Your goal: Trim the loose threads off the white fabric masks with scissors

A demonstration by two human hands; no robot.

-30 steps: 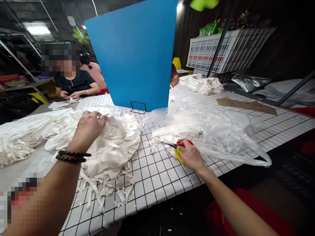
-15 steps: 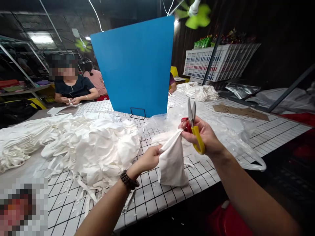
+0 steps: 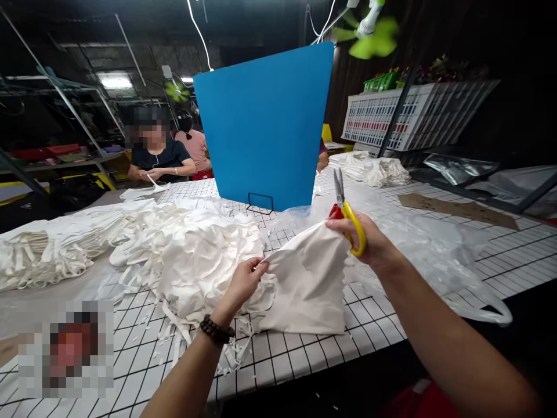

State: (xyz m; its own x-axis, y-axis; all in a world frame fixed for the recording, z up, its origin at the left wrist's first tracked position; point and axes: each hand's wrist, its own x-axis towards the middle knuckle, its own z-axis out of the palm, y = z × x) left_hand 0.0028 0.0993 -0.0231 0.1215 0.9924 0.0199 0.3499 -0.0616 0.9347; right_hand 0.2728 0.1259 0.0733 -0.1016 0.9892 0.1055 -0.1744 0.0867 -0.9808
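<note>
Pinching white cloth bag between left hand and scissors-gripping right hand, risking upturned blades snagging fabric.

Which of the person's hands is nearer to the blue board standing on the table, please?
Right. The right hand with scissors is just below the blue board; the left hand is lower, nearer the person.

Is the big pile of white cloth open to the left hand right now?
Probably yes, once it lets go: the left hand pinches the white cloth piece, and the cloth pile lies right beside it on the table with nothing between.
</note>
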